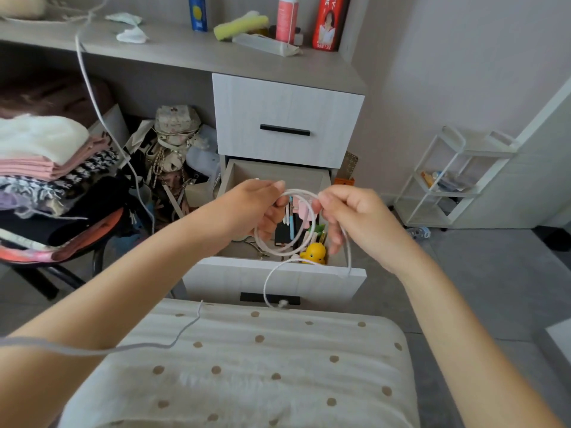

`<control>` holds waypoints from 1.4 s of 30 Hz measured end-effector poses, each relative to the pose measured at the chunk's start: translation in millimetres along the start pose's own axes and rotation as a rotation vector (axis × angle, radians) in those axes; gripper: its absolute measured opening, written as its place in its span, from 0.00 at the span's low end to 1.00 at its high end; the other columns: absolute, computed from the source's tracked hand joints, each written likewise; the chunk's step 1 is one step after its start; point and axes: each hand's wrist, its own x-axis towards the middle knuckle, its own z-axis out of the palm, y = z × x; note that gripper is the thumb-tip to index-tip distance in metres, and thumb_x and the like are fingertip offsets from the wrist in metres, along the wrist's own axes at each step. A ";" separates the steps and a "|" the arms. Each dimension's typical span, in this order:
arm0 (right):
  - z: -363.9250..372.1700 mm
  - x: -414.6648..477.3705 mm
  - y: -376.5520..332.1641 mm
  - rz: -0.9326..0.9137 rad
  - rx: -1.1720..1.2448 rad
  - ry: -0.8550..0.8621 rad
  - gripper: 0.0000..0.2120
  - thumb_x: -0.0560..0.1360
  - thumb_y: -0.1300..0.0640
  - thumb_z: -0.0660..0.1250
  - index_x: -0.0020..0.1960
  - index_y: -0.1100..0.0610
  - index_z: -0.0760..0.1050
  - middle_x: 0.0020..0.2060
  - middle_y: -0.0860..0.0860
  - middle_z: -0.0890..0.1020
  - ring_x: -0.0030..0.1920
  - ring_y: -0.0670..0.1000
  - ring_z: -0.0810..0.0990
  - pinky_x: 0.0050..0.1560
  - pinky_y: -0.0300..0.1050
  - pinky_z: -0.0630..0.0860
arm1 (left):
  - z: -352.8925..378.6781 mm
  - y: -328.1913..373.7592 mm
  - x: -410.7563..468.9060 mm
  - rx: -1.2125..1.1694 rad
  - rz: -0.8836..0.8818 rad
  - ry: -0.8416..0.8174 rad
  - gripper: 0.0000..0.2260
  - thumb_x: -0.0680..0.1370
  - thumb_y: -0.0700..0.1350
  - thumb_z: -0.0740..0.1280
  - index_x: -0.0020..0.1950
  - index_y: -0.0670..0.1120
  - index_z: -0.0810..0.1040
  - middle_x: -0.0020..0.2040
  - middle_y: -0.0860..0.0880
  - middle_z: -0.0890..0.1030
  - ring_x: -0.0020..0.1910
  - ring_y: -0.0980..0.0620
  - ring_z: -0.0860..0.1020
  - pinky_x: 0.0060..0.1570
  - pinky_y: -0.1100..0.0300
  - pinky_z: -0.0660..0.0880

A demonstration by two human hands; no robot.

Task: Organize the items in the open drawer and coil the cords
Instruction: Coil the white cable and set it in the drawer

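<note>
Coiling white cord (pixel 285 251) above the open drawer (pixel 234 276) | left grip (pixel 253 205) pinches the gathered loops so they hold shape | right grip (pixel 355 217) pinches the free strand, likely to feed it round

Folded clothes (pixel 40 149), wht wire rack (pixel 423 211), dotted cushion (pixel 247 366)

Soft light is falling on a pale wall (pixel 448 57). A grey floor (pixel 494 288) is lying below it. A white rack (pixel 475 152) is standing by the wall on the right. A long desk (pixel 185 54) is holding bottles (pixel 286 18). A chair (pixel 99 227) at the left is carrying folded clothes (pixel 46 149). A dotted cushion (pixel 247 366) is sitting in front.
</note>
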 end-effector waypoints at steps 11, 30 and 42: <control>27.8 -5.0 3.4 0.096 0.308 0.107 0.17 0.79 0.43 0.52 0.61 0.51 0.69 0.55 0.50 0.77 0.46 0.37 0.80 0.43 0.43 0.82 | 14.3 -13.4 7.3 -0.169 0.275 0.204 0.18 0.83 0.52 0.50 0.35 0.47 0.62 0.28 0.54 0.60 0.25 0.56 0.59 0.32 0.60 0.58; 39.8 16.0 2.7 0.110 0.891 0.235 0.15 0.83 0.58 0.51 0.40 0.58 0.69 0.23 0.46 0.67 0.26 0.47 0.68 0.30 0.36 0.71 | 14.8 -19.8 23.4 0.085 0.163 0.265 0.19 0.81 0.55 0.54 0.56 0.40 0.73 0.53 0.43 0.78 0.54 0.48 0.76 0.57 0.53 0.72; 24.8 19.4 6.8 0.014 1.109 0.352 0.14 0.82 0.58 0.51 0.39 0.57 0.67 0.23 0.45 0.60 0.21 0.43 0.56 0.22 0.35 0.57 | 26.6 -67.9 15.7 -0.094 0.079 -0.288 0.29 0.70 0.69 0.61 0.58 0.47 0.76 0.52 0.47 0.83 0.57 0.48 0.79 0.62 0.55 0.73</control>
